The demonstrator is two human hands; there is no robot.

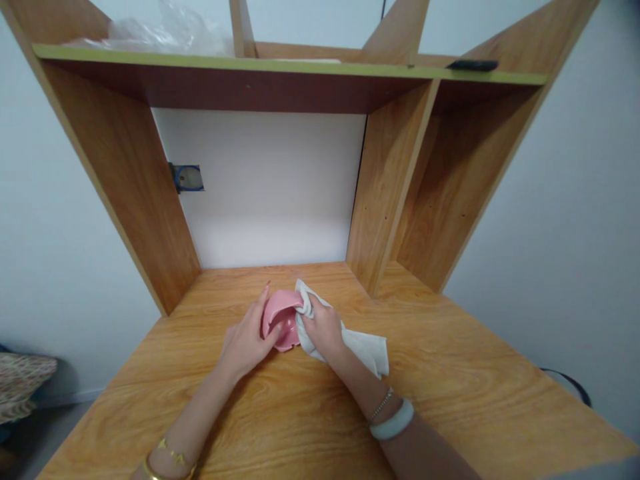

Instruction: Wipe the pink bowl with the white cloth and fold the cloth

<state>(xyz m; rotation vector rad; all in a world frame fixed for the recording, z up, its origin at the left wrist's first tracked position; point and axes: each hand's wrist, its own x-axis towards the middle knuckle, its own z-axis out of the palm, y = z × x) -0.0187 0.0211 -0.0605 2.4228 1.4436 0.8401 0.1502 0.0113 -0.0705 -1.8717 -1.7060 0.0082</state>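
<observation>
A pink bowl [286, 328] with a wavy, notched rim is tilted on its side just over the wooden desktop, its hollow facing me. My left hand [250, 340] grips its left side, thumb inside the hollow and fingers behind the outer wall. On the bowl's right, my right hand [323, 328] is closed around a white cloth [367, 350] and presses a bunched part of it to the rim. The cloth's loose end trails to the right, beneath the wrist. Whether the bowl's underside touches the desktop is hidden.
The wooden desk [280, 420] has upright side panels and a shelf [240, 63] above. Clear plastic wrapping [170, 33] and a dark object [473, 65] lie on that shelf. An open wall socket box [189, 178] shows at the back left. Patterned fabric [25, 380] sits beyond the desk's left edge.
</observation>
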